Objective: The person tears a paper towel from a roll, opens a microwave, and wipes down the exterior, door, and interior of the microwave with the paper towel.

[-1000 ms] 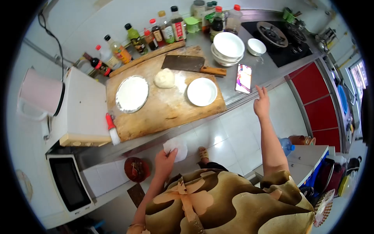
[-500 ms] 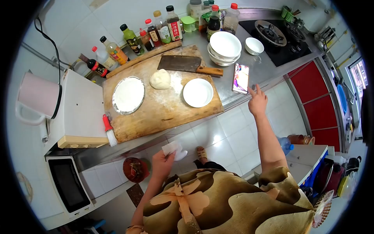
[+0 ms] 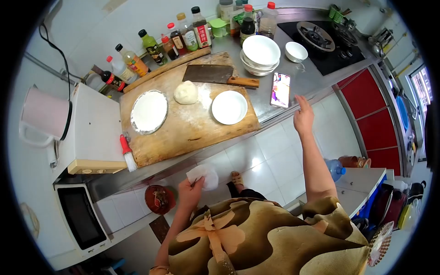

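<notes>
My left hand [image 3: 189,192] pinches a crumpled white paper tissue [image 3: 209,177] above the floor, in front of the counter. Fingers stretched out, my right hand [image 3: 303,118] hovers by the counter's edge, apart from a phone [image 3: 280,90] whose screen is lit. On the wooden cutting board [image 3: 183,142] sit a round lump of dough [image 3: 185,93], a white bowl [image 3: 229,107] and a foil-rimmed dish of white powder [image 3: 149,112]. A cleaver [image 3: 208,73] lies along the board's far side, its wooden handle pointing right over the edge.
A rolling pin [image 3: 167,70] lies behind the board, before a row of several bottles [image 3: 201,30]. Stacked white bowls [image 3: 261,50] and a small bowl [image 3: 296,52] stand left of the gas stove [image 3: 321,46]. A red-handled brush [image 3: 128,153] rests at the board's left edge.
My right hand has drawn slightly back from the phone, its fingers straighter and closer together. The tissue in my left hand has swung and spread a little.
</notes>
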Demonstrator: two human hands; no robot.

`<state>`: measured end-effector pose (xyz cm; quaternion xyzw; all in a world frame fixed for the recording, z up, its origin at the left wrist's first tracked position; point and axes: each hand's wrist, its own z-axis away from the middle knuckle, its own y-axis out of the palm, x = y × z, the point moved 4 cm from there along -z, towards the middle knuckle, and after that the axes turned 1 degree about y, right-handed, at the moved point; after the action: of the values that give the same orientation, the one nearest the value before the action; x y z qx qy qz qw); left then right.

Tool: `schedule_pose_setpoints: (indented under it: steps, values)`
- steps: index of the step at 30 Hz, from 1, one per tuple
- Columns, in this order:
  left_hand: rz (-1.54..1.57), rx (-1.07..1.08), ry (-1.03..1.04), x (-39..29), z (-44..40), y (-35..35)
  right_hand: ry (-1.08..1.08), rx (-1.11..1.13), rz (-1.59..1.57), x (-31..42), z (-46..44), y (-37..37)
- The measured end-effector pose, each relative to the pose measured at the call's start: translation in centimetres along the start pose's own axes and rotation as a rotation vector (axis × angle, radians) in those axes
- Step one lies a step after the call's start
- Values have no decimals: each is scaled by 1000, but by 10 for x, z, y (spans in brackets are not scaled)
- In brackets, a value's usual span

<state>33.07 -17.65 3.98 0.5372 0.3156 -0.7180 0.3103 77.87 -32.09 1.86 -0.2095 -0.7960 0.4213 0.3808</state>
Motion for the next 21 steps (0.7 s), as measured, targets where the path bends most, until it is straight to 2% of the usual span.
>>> schedule_pose_setpoints:
  steps: [3, 6, 8, 9, 10, 12, 14, 16, 21]
  values:
    - [-163, -7, 78, -14, 7, 0, 29, -40, -80, -6, 2, 10]
    - [-163, -7, 105, -10, 6, 4, 33, -55, -70, -13, 15, 4]
    - [-112, -4, 87, -9, 7, 4, 162, 24, -183, -8, 29, 1]
    - [-62, -18, 65, -8, 9, 1, 159, -80, -189, -15, 41, 9]
    - [-64, -35, 62, -8, 10, -2, 149, -70, -200, -13, 50, 12]
    - [-41, -54, -38, -3, 12, -5, 411, 185, -388, -16, 78, 26]
    - [-24, -36, -50, 1, 12, -11, 310, 220, -643, -19, 117, 59]
    - [-14, 9, -54, 0, 6, -10, 401, 534, -926, 24, 146, 53]
    - [37, 188, -18, -26, 13, -8, 508, 1122, -1115, 141, 172, 21]
